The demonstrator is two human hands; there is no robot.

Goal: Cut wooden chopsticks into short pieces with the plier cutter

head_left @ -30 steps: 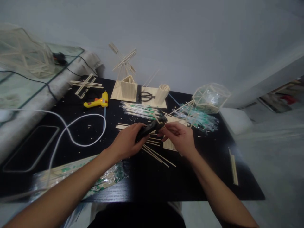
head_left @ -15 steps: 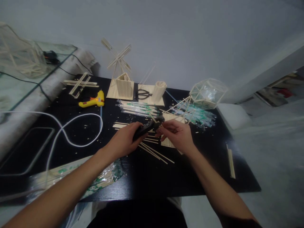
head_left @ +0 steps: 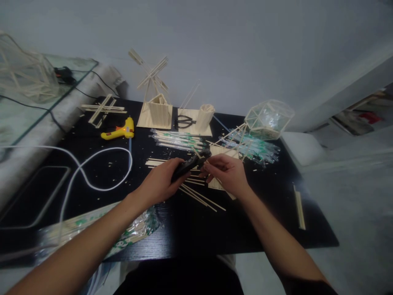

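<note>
My left hand [head_left: 164,178] is wrapped round black cutting pliers [head_left: 186,167], whose jaws point up and to the right. A thin wooden stick [head_left: 197,153] pokes out past the jaws. On the other side, the fingertips of my right hand [head_left: 229,172] are pinched on the stick, close to the jaws; much of the stick is hidden by the fingers. Under my right hand lies a panel of joined sticks [head_left: 215,184]. Several loose sticks [head_left: 199,196] lie on the black table below the pliers.
A yellow glue gun [head_left: 119,130] stands left, near a looped white cable [head_left: 89,182]. Behind are a stick windmill [head_left: 159,110], a round stick holder [head_left: 205,119] and black-handled scissors [head_left: 185,121]. Bagged sticks [head_left: 178,139] and a faceted stick frame [head_left: 270,119] are close by.
Both hands keep nearly the same place, with the pliers and the stick still held. The view has shifted very slightly.
</note>
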